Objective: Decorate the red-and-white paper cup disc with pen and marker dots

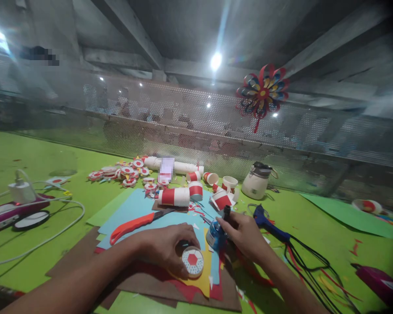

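Hands, two: left hand (168, 247) gripping one round disc (193, 261), right hand (244, 233) one bottle (216, 235).

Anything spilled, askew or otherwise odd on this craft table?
Nothing looks spilled. Several red-and-white paper cups lie tipped on their sides behind the blue paper, with small paper scraps scattered around them. The left hand holds a round paper disc; the right hand grips a small dark tool.

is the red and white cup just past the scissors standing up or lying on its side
Lying on its side. The red and white cup rests lengthwise on the blue paper, its long wall along the sheet, just beyond the orange-handled scissors.
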Available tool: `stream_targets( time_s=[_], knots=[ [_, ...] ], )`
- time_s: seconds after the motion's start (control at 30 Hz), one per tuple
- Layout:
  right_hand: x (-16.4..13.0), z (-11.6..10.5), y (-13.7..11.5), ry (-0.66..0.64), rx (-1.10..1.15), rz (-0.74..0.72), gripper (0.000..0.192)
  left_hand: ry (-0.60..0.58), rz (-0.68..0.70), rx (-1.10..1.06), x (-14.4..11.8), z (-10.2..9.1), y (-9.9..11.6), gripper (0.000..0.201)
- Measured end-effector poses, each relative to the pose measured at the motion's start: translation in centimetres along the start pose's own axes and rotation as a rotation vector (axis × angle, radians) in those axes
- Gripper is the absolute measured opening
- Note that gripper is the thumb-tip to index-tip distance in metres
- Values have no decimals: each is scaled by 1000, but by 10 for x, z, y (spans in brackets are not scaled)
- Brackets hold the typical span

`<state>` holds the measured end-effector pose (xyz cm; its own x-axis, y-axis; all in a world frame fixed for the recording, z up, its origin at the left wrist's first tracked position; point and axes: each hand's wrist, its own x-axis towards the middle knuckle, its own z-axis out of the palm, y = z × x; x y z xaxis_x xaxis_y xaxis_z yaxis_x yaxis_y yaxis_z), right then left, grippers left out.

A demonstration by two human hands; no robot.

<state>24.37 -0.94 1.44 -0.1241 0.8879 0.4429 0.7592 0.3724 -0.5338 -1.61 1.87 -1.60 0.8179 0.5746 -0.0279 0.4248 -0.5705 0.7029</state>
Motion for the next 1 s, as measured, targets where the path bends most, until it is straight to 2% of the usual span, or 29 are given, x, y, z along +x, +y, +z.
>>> stream_targets(
  time_s=[0.07, 0.33, 0.47, 0.53, 0.67, 0.8, 1.0],
  knots=[
    [0, -2, 0, 30, 12, 2, 41, -3, 4, 0, 0, 0, 1, 66],
    [-11, -24, -15, 377, 275, 5, 44, 1, 25, -22, 0, 0, -2, 69],
    [-19, -28, -26, 453, 480, 55, 35, 0, 43, -23, 0, 0, -5, 72],
    [-23, -27, -29, 422, 616, 76, 36, -5, 36, -19, 0, 0, -5, 72],
    [-31, -19, -34, 257, 793, 69, 38, -4, 47, -4, 1, -1, -3, 71],
    [-39, -8, -42, 158, 801, 208, 32, -9, 62, 7, 1, -2, -2, 66],
    [-43, 11, -43, 24, 875, 348, 39, -36, 64, 1, -1, -3, 3, 54]
  ],
)
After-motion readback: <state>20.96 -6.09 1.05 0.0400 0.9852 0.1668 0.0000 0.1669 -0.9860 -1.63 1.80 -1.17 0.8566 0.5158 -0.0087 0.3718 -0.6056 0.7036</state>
